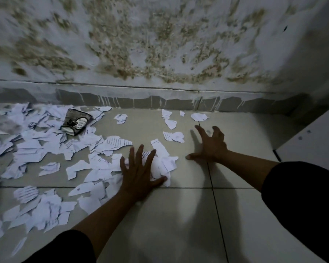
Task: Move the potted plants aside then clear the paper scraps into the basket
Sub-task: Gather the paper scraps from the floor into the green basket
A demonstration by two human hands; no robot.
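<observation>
Left hand (139, 170) lies spread flat on scraps (163, 162); right hand (210, 144), splayed and empty, flanks them toward the floor's right edge.

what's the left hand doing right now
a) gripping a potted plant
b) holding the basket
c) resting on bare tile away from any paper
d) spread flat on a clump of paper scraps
d: the left hand lies palm down with fingers spread over a bunched clump of paper scraps on the floor tiles, while the right hand is splayed over bare tile; no plant or basket is in view.
</observation>
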